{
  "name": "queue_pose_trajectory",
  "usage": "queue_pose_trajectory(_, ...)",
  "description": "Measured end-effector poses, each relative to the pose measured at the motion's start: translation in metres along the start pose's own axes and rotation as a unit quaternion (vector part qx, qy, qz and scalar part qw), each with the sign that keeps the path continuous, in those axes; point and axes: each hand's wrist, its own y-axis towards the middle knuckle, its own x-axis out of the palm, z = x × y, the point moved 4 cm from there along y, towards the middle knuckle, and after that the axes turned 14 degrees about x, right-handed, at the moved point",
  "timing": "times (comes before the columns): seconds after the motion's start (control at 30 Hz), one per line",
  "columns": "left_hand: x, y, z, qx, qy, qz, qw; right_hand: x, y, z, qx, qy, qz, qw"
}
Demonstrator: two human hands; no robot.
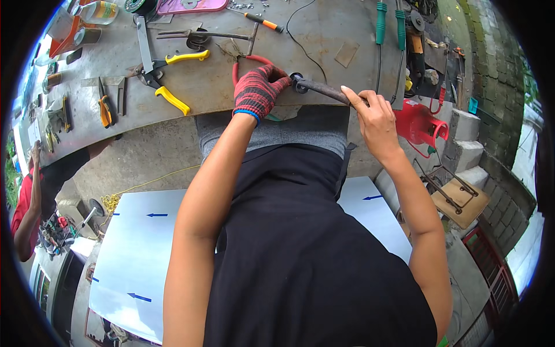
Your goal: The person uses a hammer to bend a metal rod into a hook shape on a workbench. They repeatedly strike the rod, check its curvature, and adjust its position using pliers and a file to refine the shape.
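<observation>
My left hand [257, 92], in a red-and-black striped glove, has curled fingers against a small dark round metal piece [298, 84] at the bench edge; what they grip is hidden. My right hand [374, 118] is closed on a dark metal rod-like tool [326, 91], whose far end meets that piece. Red-handled pliers [236, 75] lie just beside my gloved fingers. Yellow-handled snips [172, 99] are further left, near a metal bar tool [225, 34]. A thin black cable [303, 49] runs down toward the dark piece.
The steel bench [347, 75] holds orange-handled cutters [105, 110], a pink tray [191, 4] and green-handled irons [380, 23]. A red gas cylinder [413, 124] stands at right. A co-worker [26, 208] in red is at far left. A white sheet with blue arrows [139, 248] lies behind me.
</observation>
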Motion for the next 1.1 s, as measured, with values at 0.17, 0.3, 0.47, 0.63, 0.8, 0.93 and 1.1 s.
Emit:
queue_pose_trajectory(0.17,-0.005,-0.001,0.011,0.012,0.024,-0.002,1.000,0.004,0.000,0.006,0.017,0.042,-0.009,0.999)
queue_pose_trajectory(0.3,-0.002,-0.002,0.007,0.019,0.017,0.006,1.000,0.002,0.000,0.004,0.008,0.039,-0.004,0.999)
queue_pose_trajectory(0.47,0.004,-0.001,-0.007,-0.003,-0.042,0.016,0.999,0.000,0.002,0.003,0.004,0.041,-0.007,0.999)
queue_pose_trajectory(0.63,-0.006,-0.004,0.010,0.023,0.023,0.008,0.999,0.001,0.002,0.006,0.021,0.064,-0.024,0.997)
queue_pose_trajectory(0.8,-0.007,-0.005,0.011,0.024,0.030,0.016,0.999,0.001,0.002,0.009,0.014,0.069,-0.017,0.997)
queue_pose_trajectory(0.93,-0.007,-0.004,0.010,0.011,0.018,0.013,1.000,-0.001,0.002,0.009,0.019,0.078,-0.028,0.996)
queue_pose_trajectory(1.1,-0.006,-0.003,0.009,0.013,0.027,0.004,1.000,-0.005,0.005,0.009,0.018,0.083,-0.043,0.995)
